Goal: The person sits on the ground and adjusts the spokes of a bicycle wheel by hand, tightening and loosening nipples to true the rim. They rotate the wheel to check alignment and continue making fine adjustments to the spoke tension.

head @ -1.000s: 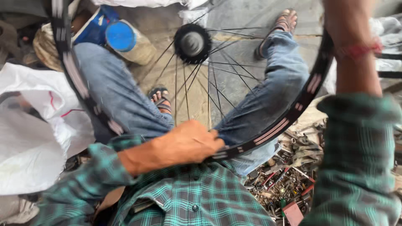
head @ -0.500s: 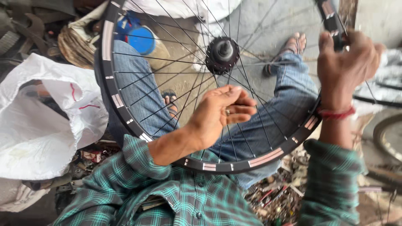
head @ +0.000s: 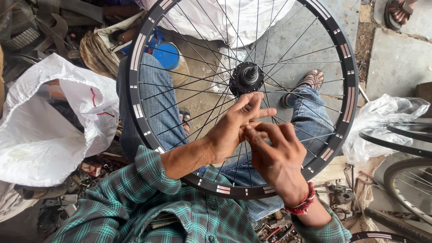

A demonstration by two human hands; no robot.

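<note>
Item: black bicycle wheel (head: 143,118), rim with pale rectangular decals set at intervals, thin steel spokes, dark hub (head: 246,77) in the upper centre of the frame. The wheel is held upright over the lap, filling the middle of the frame.

Packages and containers: a large white plastic sack (head: 42,135) with a red mark is seen at left centre; a second white sack (head: 225,18) lies behind the rim at top centre; a clear crumpled plastic bag (head: 382,121) is placed at right centre. A round blue lid (head: 167,56) on a tub is visible through the spokes, upper left.

Hands: the left hand (head: 234,130) is spread among the spokes just below the hub, fingers extended, nothing clasped. The right hand (head: 276,155) is placed just beside it, lower right, fingertips pinched together on a spoke where the two hands meet; whether a small tool is held there cannot be told. A red thread band (head: 300,204) is worn on the right wrist.

Surroundings: further wheels (head: 407,180) are stacked at lower right; scrap metal parts (head: 67,198) are scattered at lower left.
</note>
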